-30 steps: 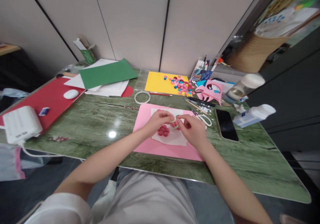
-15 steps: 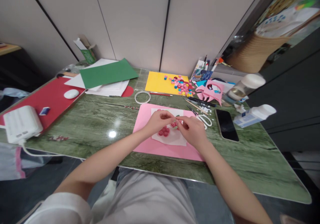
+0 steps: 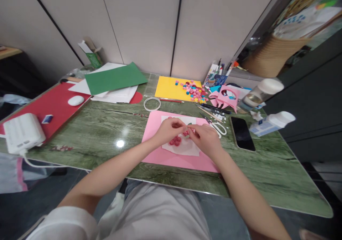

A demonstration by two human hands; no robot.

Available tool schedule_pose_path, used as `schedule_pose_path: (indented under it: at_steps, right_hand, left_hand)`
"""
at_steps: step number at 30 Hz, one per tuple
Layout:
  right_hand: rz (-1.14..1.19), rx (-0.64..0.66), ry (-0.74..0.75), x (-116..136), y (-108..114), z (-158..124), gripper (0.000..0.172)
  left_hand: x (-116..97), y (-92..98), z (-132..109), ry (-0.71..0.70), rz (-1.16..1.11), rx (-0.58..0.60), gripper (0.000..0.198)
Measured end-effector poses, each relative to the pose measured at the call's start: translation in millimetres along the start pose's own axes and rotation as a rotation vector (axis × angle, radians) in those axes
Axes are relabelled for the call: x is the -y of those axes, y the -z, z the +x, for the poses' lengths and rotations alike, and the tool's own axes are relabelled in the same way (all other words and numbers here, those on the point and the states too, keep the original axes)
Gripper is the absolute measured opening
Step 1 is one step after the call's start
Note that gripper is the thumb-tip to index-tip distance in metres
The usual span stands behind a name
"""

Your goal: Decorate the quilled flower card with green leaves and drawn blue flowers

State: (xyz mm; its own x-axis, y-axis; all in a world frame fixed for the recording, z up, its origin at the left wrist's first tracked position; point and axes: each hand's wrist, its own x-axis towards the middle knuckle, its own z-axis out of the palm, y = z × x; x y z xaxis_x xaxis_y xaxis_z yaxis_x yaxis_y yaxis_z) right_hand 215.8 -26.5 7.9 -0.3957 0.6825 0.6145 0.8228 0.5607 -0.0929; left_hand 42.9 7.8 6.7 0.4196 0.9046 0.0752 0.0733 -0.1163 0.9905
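My left hand [image 3: 172, 128] and my right hand [image 3: 205, 136] meet fingertip to fingertip above a white sheet [image 3: 184, 149]. Both are closed in a pinch; whatever is between the fingertips is too small to make out. Under them the white sheet lies on a larger pink sheet [image 3: 153, 156]. Round dark pink paper pieces [image 3: 175, 141] sit clustered on the white sheet, just below my left hand. Between the hands more pink pieces and a bit of green show, partly hidden by my fingers.
Behind lies a yellow sheet [image 3: 165, 87] with many small coloured paper rolls [image 3: 194, 91]. At right are white-handled scissors [image 3: 219, 128], a phone [image 3: 242, 133] and two bottles. A tape roll [image 3: 152, 104], green sheet [image 3: 114, 78], red sheet [image 3: 57, 104] and white power bank [image 3: 24, 132] are at left.
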Motion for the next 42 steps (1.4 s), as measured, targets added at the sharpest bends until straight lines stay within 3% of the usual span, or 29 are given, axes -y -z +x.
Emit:
schedule_pose_path:
  at_steps: [14,24,27,31,35,38,42]
  right_hand:
    - [0.004,0.022,-0.037,2.6,3.0,1.1,0.016]
    - [-0.038,-0.027,-0.17,-8.6,5.2,1.4,0.014]
    - [-0.086,-0.083,-0.306,-30.0,10.2,1.1,0.014]
    - [-0.234,-0.105,-0.543,-85.2,9.6,-7.1,0.017]
    - [-0.262,0.102,-0.555,-138.7,-0.5,-23.3,0.022]
    - [-0.268,0.212,-0.629,-157.2,-7.0,-33.2,0.028]
    - [-0.257,0.212,-0.687,-162.3,-9.4,-38.1,0.031]
  left_hand:
    - [-1.1,0.6,-0.7,0.014,-0.019,0.016,0.01]
    - [-1.3,1.2,2.4,0.094,-0.079,-0.021,0.007]
    - [-0.9,0.8,2.9,0.169,-0.161,-0.031,0.007]
    - [-0.5,-0.1,3.3,0.267,-0.299,-0.037,0.009]
    - [-0.9,-0.2,3.6,0.318,-0.381,-0.034,0.011]
    - [-2.6,0.3,2.7,0.338,-0.425,-0.027,0.012]
    - [-6.0,0.9,1.2,0.343,-0.459,-0.035,0.014]
